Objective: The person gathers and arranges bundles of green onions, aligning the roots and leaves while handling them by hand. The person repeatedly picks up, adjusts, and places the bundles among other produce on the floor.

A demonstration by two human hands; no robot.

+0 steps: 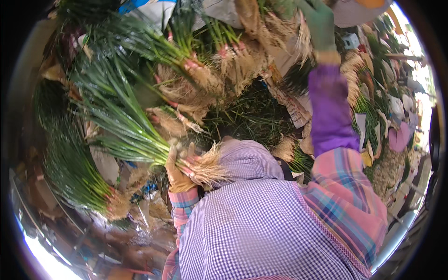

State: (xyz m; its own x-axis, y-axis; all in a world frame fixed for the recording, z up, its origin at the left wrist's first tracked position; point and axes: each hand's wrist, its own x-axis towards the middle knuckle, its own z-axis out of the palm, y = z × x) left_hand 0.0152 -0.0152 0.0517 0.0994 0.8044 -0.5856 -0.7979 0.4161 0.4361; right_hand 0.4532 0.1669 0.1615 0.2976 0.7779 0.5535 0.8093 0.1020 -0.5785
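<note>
My left hand point(179, 171), in a tan work glove, is closed around a bunch of spring onions point(150, 140). The long green leaves fan out to the upper left. Pinkish bases and pale, stringy roots point(206, 166) stick out on the other side, over my checked apron point(238, 217). At the top, my right hand point(319, 26) wears a green glove with a yellowish cuff and reaches far out. Pale roots point(304, 42) hang beside its fingers. Blur and the picture's edge hide whether the fingers grip those onions.
More bunches of spring onions point(199, 71) lie in front, roots towards me. Another large bunch point(80, 182) is at the left. Loose green trimmings point(252, 108) cover the ground ahead. A printed sack point(290, 108), further bunches point(367, 112) and litter are at the right.
</note>
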